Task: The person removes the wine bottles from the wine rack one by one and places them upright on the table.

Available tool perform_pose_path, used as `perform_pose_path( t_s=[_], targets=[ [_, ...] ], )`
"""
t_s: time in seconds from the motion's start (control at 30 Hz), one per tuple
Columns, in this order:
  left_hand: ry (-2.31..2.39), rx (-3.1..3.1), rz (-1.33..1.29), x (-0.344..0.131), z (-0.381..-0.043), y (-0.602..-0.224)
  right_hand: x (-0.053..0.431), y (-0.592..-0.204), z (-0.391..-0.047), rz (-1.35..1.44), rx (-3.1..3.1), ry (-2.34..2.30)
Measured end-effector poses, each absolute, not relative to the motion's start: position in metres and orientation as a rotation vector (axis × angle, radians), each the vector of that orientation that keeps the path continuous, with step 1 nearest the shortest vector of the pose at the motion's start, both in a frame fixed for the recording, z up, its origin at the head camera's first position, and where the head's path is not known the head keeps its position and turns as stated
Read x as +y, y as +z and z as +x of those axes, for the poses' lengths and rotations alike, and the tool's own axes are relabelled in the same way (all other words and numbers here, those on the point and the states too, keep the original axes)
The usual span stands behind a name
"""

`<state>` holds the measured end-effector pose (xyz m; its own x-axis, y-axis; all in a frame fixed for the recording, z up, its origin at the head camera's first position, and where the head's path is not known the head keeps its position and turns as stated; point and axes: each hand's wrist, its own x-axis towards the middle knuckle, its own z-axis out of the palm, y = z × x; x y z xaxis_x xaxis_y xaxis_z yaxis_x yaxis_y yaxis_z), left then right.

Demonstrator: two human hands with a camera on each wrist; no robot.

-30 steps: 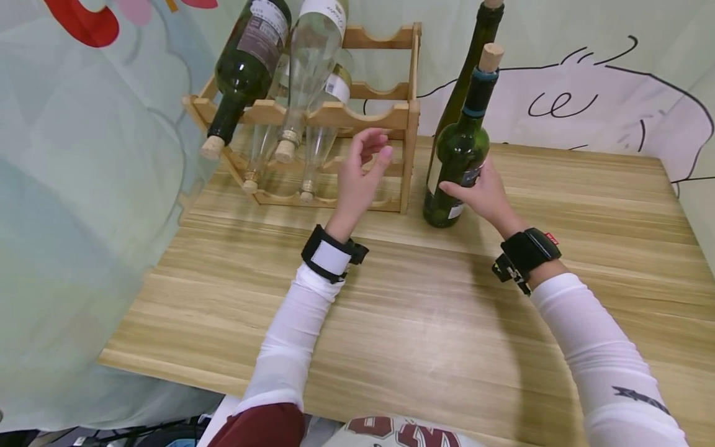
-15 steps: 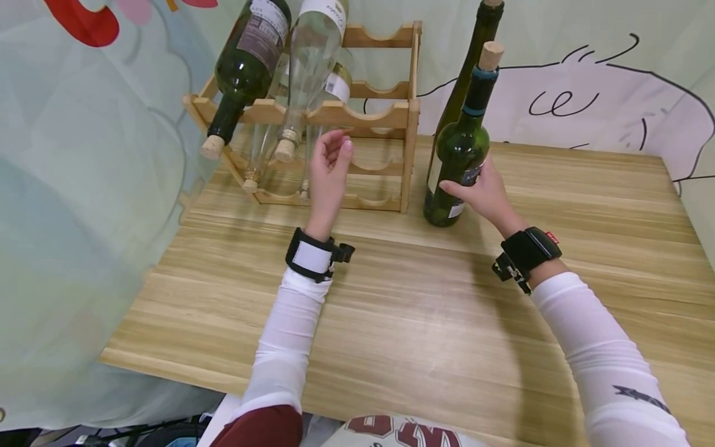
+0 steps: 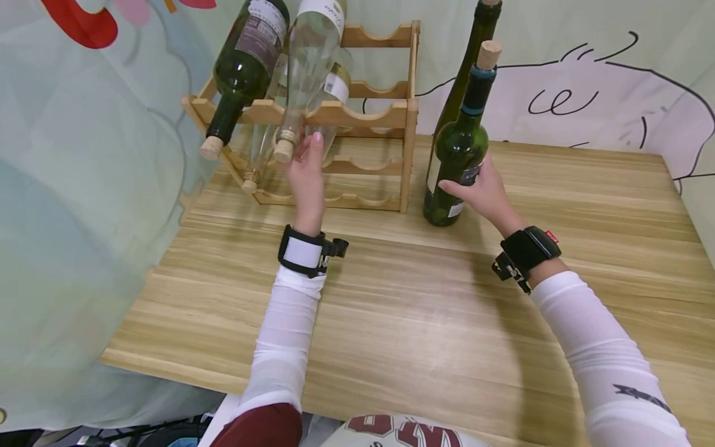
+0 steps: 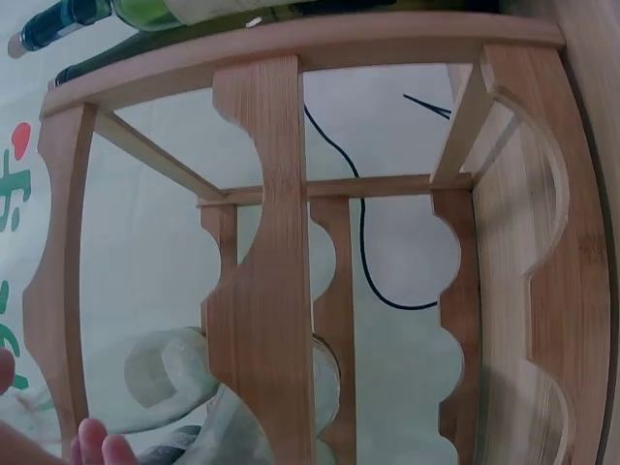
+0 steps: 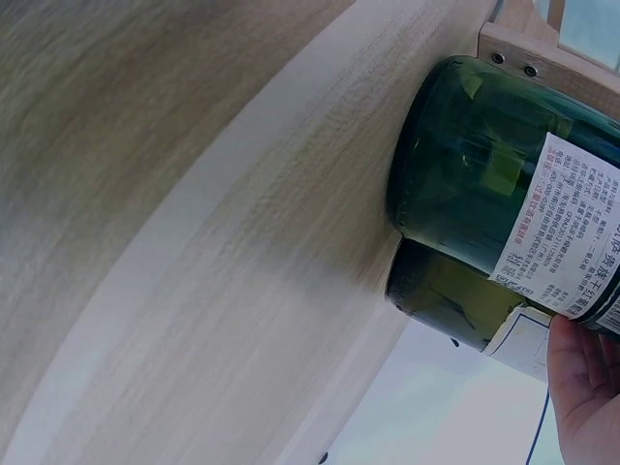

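On the right, my right hand [image 3: 491, 195] grips a green wine bottle [image 3: 461, 146] by its body, thumb across the front; the bottle stands upright on the table, corked. Directly behind it is a taller olive-green bottle [image 3: 483, 31], also upright. My left hand [image 3: 306, 180] is at the front of a wooden wine rack [image 3: 368, 115], right at the corked neck of a clear bottle [image 3: 313, 56] in the upper tier. Its fingers are partly hidden there, and I cannot tell whether they hold the neck. In the left wrist view, fingertips [image 4: 92, 444] show beside the clear glass.
A dark wine bottle [image 3: 246, 71] lies neck-forward at the rack's upper left. More clear bottles, including a gold-banded bottle [image 3: 337, 84], lie in the lower tier. The rack's right-hand cradles hold no bottles. A wooden table [image 3: 402, 298] extends in front, with fabric walls behind and left.
My left hand has moved left along the rack front to the upper clear bottle's neck, covering the cork of a lower bottle. The right hand and its bottle have stayed put.
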<state>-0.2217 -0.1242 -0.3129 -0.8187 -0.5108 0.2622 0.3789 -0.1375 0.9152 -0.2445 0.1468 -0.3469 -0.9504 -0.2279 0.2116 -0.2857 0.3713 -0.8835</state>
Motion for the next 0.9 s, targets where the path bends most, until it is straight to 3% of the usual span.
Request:
perform_pose_path(
  t_s=[0.33,0.57,0.9],
  targets=[
    [-1.811,-1.409,-0.002,-0.129,-0.219,-0.298,0.152,-0.368,-0.260,0.506,-2.522,1.659],
    [-1.477,-1.539,-0.103,-0.133,-0.227,-0.296,0.151,-0.367,-0.258,0.488,-2.536,1.666],
    [-1.455,-1.541,-0.227,-0.135,-0.231,-0.295,0.149,-0.359,-0.252,0.494,-2.511,1.707]
  ],
)
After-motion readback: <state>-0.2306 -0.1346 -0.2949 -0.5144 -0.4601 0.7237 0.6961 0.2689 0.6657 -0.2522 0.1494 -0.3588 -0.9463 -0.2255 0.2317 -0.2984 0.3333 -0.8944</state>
